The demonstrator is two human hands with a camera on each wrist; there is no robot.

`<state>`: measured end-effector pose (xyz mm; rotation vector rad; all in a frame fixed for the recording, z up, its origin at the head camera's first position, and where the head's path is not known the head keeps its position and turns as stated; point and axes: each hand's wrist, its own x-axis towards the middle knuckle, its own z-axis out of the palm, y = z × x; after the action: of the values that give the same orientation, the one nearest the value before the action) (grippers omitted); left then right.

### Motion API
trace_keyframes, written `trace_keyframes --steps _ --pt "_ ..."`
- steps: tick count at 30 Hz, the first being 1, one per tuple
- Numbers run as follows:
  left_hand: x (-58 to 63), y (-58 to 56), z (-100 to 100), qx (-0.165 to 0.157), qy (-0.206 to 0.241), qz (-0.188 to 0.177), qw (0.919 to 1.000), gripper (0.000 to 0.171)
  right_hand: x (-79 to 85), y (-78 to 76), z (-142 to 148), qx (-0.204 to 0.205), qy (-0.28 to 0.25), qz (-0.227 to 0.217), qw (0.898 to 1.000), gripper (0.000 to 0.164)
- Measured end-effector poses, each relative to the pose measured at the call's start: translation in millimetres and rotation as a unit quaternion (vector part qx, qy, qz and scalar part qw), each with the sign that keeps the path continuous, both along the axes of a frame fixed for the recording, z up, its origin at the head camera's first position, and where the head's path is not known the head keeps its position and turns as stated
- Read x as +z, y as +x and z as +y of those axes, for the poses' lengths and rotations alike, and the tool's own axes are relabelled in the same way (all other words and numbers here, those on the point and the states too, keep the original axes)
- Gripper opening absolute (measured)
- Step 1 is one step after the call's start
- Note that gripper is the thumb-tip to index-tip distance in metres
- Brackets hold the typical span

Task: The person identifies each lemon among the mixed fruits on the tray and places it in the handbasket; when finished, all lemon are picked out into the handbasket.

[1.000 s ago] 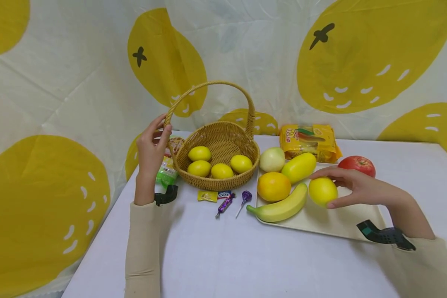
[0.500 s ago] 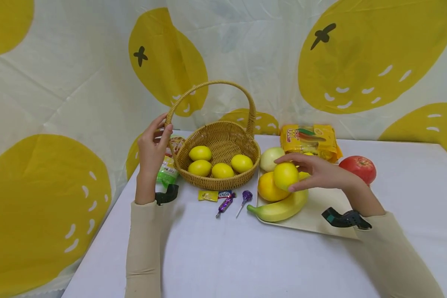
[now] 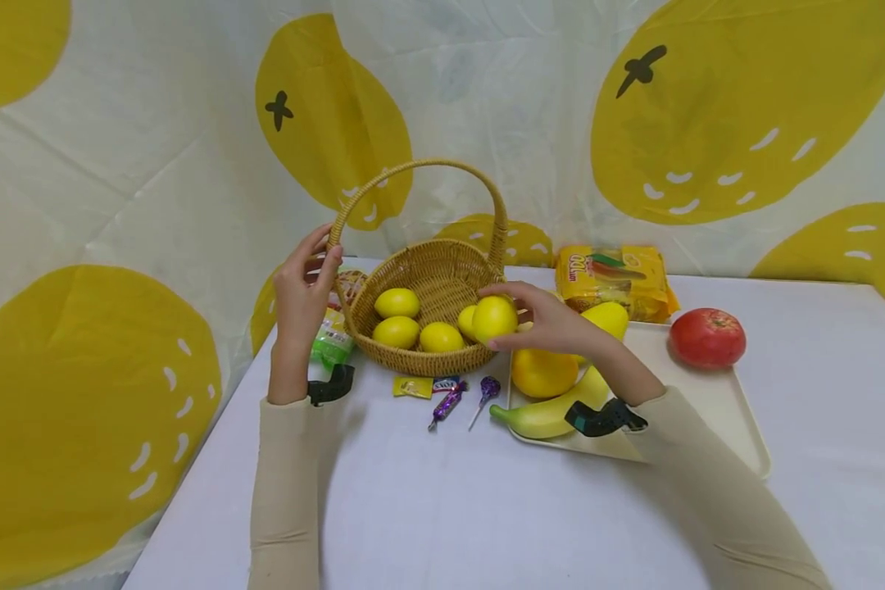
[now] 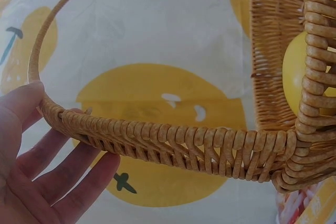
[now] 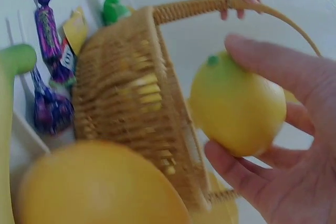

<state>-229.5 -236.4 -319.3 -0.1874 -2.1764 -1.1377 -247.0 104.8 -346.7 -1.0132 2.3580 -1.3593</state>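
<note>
A wicker basket (image 3: 383, 359) with a tall arched handle stands at the middle of the table, several lemons (image 3: 396, 333) lying inside. My left hand (image 3: 301, 287) holds the left side of the basket handle (image 4: 157, 135), thumb on one side and fingers on the other. With thumb and fingers my right hand (image 3: 553, 321) grips a yellow lemon (image 5: 236, 103), whose green tip shows in the right wrist view. In the head view this lemon is at the basket's right rim, partly covering another lemon inside. Whether it touches the rim I cannot tell.
On a cream tray (image 3: 745, 426) lie a banana (image 3: 538, 416), an orange-yellow fruit (image 3: 542, 375), a yellow mango-like fruit (image 3: 610, 318) and a red fruit (image 3: 708, 338). Wrapped candies (image 3: 413, 387) and a lollipop (image 3: 489, 389) lie before the basket. A yellow snack package (image 3: 612, 279) stands behind.
My right hand has carried the lemon leftward from above the tray, past the other fruit, to the basket's right rim. The left hand stays on the handle.
</note>
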Motion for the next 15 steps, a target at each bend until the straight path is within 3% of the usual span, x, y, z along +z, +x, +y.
trace_keyframes --steps 11,15 --pt "1.0 0.8 -1.2 0.005 -0.002 0.002 1.0 0.041 -13.2 -5.1 -35.4 -0.036 0.005 0.018 0.999 0.064" --pt "1.5 2.2 -0.1 0.001 -0.006 0.003 1.0 0.04 -20.0 -5.1 -37.0 -0.031 0.004 0.033 0.999 0.052"
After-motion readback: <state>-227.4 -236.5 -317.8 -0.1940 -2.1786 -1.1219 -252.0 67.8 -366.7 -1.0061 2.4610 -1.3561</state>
